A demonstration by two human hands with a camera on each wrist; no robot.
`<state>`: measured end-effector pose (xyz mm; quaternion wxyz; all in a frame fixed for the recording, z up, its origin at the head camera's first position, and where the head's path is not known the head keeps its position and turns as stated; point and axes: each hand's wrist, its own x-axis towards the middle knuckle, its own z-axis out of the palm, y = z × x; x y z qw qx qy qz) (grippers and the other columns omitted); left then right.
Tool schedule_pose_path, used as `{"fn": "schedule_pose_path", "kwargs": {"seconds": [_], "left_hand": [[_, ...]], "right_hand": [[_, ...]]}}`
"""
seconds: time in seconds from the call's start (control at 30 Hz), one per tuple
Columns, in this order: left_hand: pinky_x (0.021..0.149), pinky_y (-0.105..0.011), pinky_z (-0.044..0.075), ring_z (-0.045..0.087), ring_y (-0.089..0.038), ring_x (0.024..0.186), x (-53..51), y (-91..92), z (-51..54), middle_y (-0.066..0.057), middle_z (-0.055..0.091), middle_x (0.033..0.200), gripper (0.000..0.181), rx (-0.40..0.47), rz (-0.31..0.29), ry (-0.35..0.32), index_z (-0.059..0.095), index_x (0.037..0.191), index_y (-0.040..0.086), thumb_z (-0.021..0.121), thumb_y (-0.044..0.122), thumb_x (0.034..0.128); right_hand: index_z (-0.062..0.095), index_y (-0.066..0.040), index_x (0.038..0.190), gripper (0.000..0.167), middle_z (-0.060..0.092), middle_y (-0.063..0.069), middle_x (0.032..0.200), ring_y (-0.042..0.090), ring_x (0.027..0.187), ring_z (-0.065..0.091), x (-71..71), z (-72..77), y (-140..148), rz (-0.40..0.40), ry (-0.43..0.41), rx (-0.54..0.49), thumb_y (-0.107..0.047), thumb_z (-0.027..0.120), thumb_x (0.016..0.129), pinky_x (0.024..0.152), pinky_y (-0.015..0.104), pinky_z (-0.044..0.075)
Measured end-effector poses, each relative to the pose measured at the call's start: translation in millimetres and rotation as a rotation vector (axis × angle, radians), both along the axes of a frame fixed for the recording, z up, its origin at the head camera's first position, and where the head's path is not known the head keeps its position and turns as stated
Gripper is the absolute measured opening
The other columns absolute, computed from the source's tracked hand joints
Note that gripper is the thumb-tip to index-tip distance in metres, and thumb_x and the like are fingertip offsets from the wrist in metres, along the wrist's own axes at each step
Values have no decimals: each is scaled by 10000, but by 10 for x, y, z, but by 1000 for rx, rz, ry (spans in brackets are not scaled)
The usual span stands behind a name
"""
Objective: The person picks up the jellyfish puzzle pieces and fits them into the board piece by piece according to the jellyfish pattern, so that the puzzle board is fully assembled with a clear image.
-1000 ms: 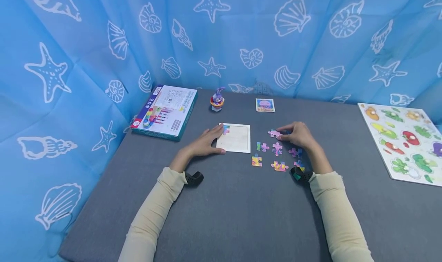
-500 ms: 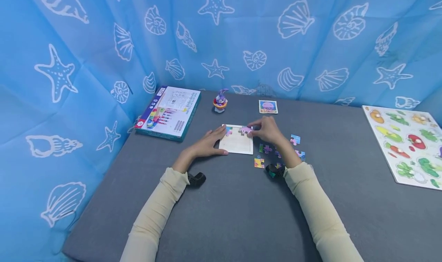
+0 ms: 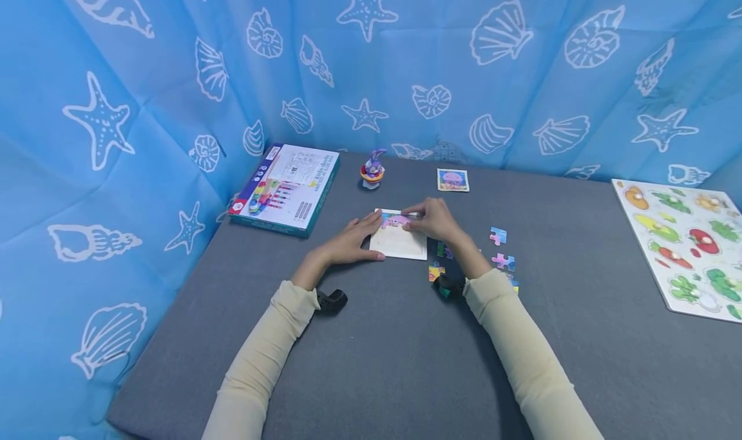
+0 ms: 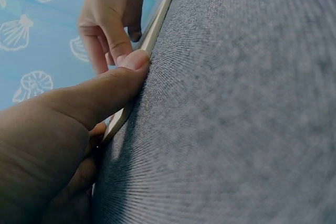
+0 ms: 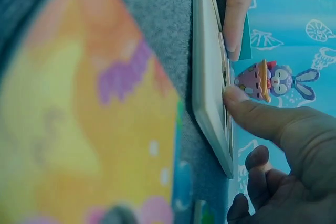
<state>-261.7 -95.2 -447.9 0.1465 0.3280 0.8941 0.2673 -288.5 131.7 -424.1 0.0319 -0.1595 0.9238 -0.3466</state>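
A square wooden puzzle tray (image 3: pixel 400 248) lies flat, with a blue-and-pink piece in its far left corner. My left hand (image 3: pixel 350 241) holds the tray's left side, thumb at the near corner and fingers at the far one; in the left wrist view the thumb (image 4: pixel 137 60) bears on its edge. My right hand (image 3: pixel 438 222) pinches a pink jigsaw piece (image 3: pixel 395 221) inside the tray's far edge, beside the corner piece. The right wrist view shows the thumb (image 5: pixel 234 95) pressed down there. Several loose pieces, such as a blue-pink one (image 3: pixel 503 261), lie right of the tray, some hidden by my right arm.
A boxed toy set (image 3: pixel 290 185) lies at the back left, with a rabbit figurine (image 3: pixel 373 169) to its right. A small jellyfish picture card (image 3: pixel 453 180) lies behind the tray. The vegetable board (image 3: pixel 678 247) is at far right. A blue curtain (image 3: pixel 371 60) borders the table.
My right hand has carried the pink piece left from the loose pieces into the tray, then slid it further left against the corner piece. My left hand has stayed on the tray.
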Motion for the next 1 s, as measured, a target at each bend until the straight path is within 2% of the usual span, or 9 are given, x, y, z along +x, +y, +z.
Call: {"fn": "schedule_pose_path", "kwargs": {"seconds": [0.1,0.2,0.33,0.43,0.6,0.8,0.97,1.0], "left_hand": [[1165,-430,2,17,-166,1439,0,1,-2,-34,14,1563,893,-3,2,-3,106,1477,76,616,445,843],[1164,-431,0,16,-168,1439,-2,2,-4,-34,12,1564,896,-4,5,-4,105,1477,76,618,445,842],[1164,-430,0,17,-164,1439,-8,3,-6,-31,13,1564,895,0,5,-6,103,1478,80,617,445,843],[1165,-428,-1,16,-161,1439,-9,7,1,-27,13,1564,892,2,4,-10,103,1478,82,615,445,845],[1165,-424,-3,17,-161,1440,2,10,18,-22,13,1564,884,5,7,-13,106,1479,85,615,438,847],[1166,-421,-6,17,-162,1440,5,13,19,-22,12,1565,874,6,3,-13,106,1479,82,606,434,854],[1166,-421,-8,16,-158,1440,13,7,12,-22,14,1565,869,9,9,-17,107,1479,82,606,428,857],[1166,-421,-8,17,-159,1440,17,5,12,-24,15,1565,868,7,9,-17,107,1479,82,605,428,858]], "right_hand": [[715,-61,1017,291,360,-11,515,136,520,274,-6,-22,10,27,12,-29,-128,764,738,461,230,258],[711,-48,1015,279,442,54,621,161,592,303,5,-28,18,58,4,-58,-109,755,746,515,246,285],[706,-30,1015,262,485,99,730,171,652,320,25,-8,21,77,-11,-49,-78,732,759,592,269,290],[708,-33,1008,243,465,49,689,155,642,314,24,6,19,75,-11,-33,-73,718,768,595,261,278],[719,-55,993,202,378,-21,525,135,526,255,3,5,-3,52,-27,-29,-111,693,801,490,243,247],[728,-108,985,190,439,-20,559,139,551,278,2,-16,-23,-28,-64,-13,-147,701,801,508,247,272],[722,-81,996,192,436,26,489,134,509,234,1,-24,-25,10,-51,-26,-145,690,817,474,239,250],[721,-70,996,192,476,36,530,131,525,257,2,-23,-21,15,-51,-29,-141,685,821,488,239,262]]}}
